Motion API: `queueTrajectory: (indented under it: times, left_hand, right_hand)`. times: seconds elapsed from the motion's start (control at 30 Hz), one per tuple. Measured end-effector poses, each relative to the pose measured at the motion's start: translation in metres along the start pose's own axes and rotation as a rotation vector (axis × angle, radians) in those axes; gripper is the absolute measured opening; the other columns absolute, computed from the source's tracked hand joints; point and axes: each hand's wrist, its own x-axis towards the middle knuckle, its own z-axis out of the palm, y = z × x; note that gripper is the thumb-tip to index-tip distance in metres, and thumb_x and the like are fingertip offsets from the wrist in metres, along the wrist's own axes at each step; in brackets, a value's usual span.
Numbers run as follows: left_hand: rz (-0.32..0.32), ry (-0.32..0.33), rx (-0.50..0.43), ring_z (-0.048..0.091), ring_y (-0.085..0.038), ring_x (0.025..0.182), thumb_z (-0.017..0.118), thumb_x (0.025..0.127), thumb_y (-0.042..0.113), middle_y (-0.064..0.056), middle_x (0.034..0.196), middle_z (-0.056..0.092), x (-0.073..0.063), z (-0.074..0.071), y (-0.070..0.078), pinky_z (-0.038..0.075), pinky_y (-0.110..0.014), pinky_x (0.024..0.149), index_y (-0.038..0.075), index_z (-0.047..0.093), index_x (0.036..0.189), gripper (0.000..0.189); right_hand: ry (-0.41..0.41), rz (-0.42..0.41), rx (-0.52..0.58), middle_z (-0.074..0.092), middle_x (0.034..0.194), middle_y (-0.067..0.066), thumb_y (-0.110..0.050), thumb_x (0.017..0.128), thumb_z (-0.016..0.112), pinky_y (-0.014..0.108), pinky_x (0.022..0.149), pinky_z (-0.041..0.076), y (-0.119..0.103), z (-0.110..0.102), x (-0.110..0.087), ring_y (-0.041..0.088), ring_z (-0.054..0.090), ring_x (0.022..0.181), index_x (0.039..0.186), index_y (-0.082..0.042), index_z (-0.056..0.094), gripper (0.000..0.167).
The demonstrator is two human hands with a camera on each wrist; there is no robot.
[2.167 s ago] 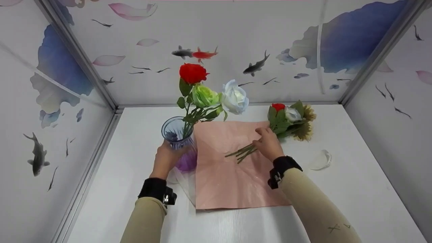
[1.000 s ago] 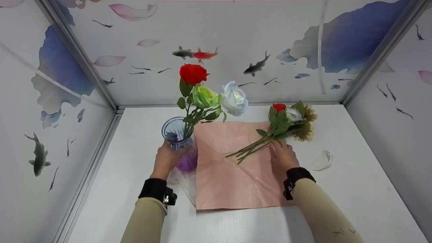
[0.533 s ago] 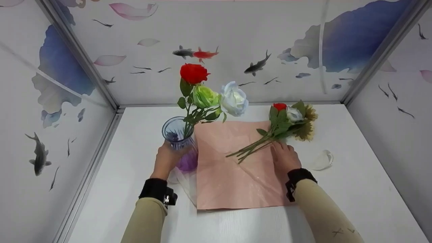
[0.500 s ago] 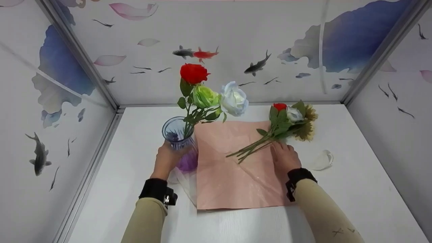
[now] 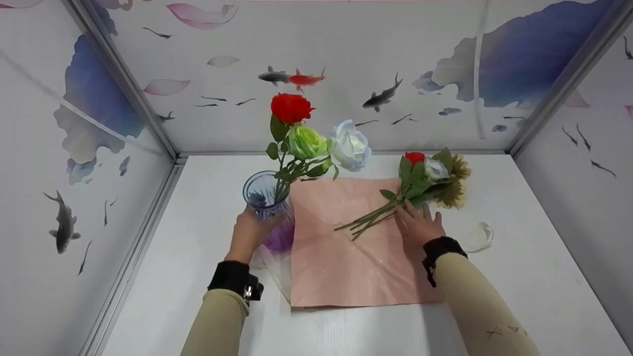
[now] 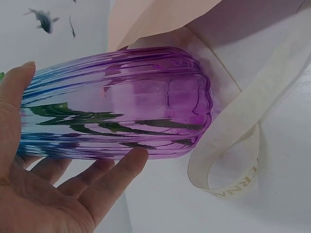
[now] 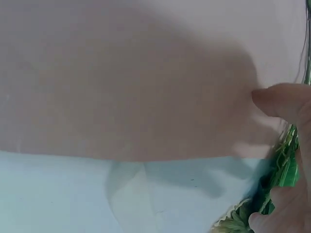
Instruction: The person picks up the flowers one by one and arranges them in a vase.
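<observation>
My left hand (image 5: 251, 232) grips a ribbed glass vase (image 5: 280, 236), blue at the rim and purple at the base. In the left wrist view, the fingers curve round the vase (image 6: 146, 102) at its blue part. Red, green and white roses (image 5: 307, 142) stand in it, leaning right. A second bunch of flowers (image 5: 420, 180), with red and white roses and yellowish blooms, lies at the back right, its stems over pink wrapping paper (image 5: 341, 277). My right hand (image 5: 420, 226), fingers spread, is at those stems; in the right wrist view the thumb (image 7: 277, 99) extends over the paper.
A pale ribbon (image 6: 238, 141) with gold lettering curls by the vase base, partly under the paper. Another whitish ribbon loop (image 5: 480, 237) lies on the white table (image 5: 534, 277) at the right. Printed panels (image 5: 346, 44) wall in the back and sides.
My right hand has drawn back from over the stems to their near right side, and its fingers have since spread. My left hand keeps its grip on the vase. The head view has shifted slightly.
</observation>
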Motion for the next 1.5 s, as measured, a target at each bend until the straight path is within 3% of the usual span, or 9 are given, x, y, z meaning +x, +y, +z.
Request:
queueTrajectory:
  times: [0.2,0.43,0.6,0.83,1.0,1.1,1.23,1.37,1.5]
  left_hand:
    - [0.008,-0.005,-0.001,0.063,-0.043,0.122,0.078,0.086,0.044,-0.029,0.134,0.062,0.000,0.004,0.003,0.050,-0.055,0.103,-0.006,0.043,0.145,0.085]
    - [0.000,-0.021,-0.025,0.063,-0.042,0.121,0.078,0.086,0.045,-0.028,0.133,0.063,0.000,0.011,0.007,0.050,-0.054,0.103,-0.004,0.043,0.147,0.085]
    - [-0.007,-0.029,-0.021,0.064,-0.041,0.121,0.078,0.087,0.047,-0.027,0.134,0.063,-0.001,0.013,0.009,0.050,-0.054,0.103,-0.004,0.043,0.147,0.086]
    - [-0.009,-0.033,-0.025,0.063,-0.041,0.123,0.078,0.085,0.049,-0.027,0.136,0.062,-0.001,0.014,0.010,0.049,-0.054,0.104,-0.003,0.043,0.147,0.088]
    - [-0.005,-0.037,-0.031,0.064,-0.039,0.122,0.079,0.084,0.051,-0.025,0.135,0.063,0.000,0.014,0.011,0.050,-0.054,0.103,-0.001,0.043,0.147,0.090]
    - [0.002,-0.040,-0.030,0.063,-0.038,0.123,0.080,0.083,0.053,-0.024,0.136,0.062,0.000,0.015,0.012,0.049,-0.054,0.104,0.000,0.041,0.148,0.093]
    - [0.002,-0.041,-0.031,0.062,-0.038,0.124,0.081,0.080,0.055,-0.024,0.137,0.062,0.001,0.016,0.012,0.049,-0.054,0.104,0.001,0.041,0.148,0.095]
    - [-0.002,-0.041,-0.042,0.063,-0.038,0.123,0.081,0.080,0.055,-0.023,0.136,0.063,0.001,0.017,0.013,0.050,-0.054,0.103,0.002,0.041,0.149,0.096]
    - [0.009,-0.044,-0.051,0.064,-0.037,0.122,0.080,0.082,0.055,-0.022,0.136,0.063,0.001,0.019,0.014,0.050,-0.054,0.103,0.003,0.040,0.149,0.094]
  right_hand:
    - [-0.022,0.020,-0.023,0.024,0.165,0.025,-0.016,0.102,0.053,0.083,0.108,0.011,0.003,0.005,0.003,0.065,0.013,0.145,0.161,-0.012,0.031,0.062]
    - [0.168,-0.030,-0.115,0.047,0.140,0.031,0.011,0.102,0.045,0.079,0.103,0.030,-0.002,0.006,-0.001,0.064,0.039,0.132,0.143,-0.003,0.053,0.044]
    - [0.292,-0.053,-0.191,0.055,0.124,0.030,0.011,0.100,0.051,0.070,0.094,0.043,0.002,0.009,-0.003,0.056,0.053,0.116,0.130,0.001,0.063,0.034]
    - [0.367,-0.017,-0.200,0.056,0.116,0.031,0.010,0.098,0.054,0.067,0.089,0.044,0.009,0.012,-0.003,0.052,0.052,0.108,0.111,0.003,0.072,0.023]
    - [0.415,0.032,-0.192,0.062,0.102,0.033,0.006,0.098,0.056,0.065,0.082,0.048,0.018,0.019,-0.003,0.052,0.059,0.092,0.098,0.003,0.073,0.017]
    - [0.338,0.086,-0.107,0.068,0.098,0.031,-0.001,0.100,0.054,0.067,0.085,0.048,0.019,0.017,-0.006,0.052,0.064,0.089,0.105,0.002,0.072,0.018]
    - [0.258,0.192,0.118,0.070,0.101,0.029,-0.012,0.104,0.049,0.065,0.087,0.048,0.015,0.007,-0.008,0.049,0.066,0.092,0.114,0.004,0.070,0.028]
    - [0.304,0.287,0.303,0.071,0.105,0.027,-0.017,0.107,0.050,0.059,0.081,0.052,0.012,0.003,-0.009,0.044,0.067,0.091,0.116,0.004,0.070,0.031]
    - [0.359,0.375,0.408,0.070,0.111,0.028,-0.019,0.107,0.052,0.056,0.080,0.053,0.009,0.001,-0.011,0.044,0.068,0.093,0.122,0.004,0.067,0.031]
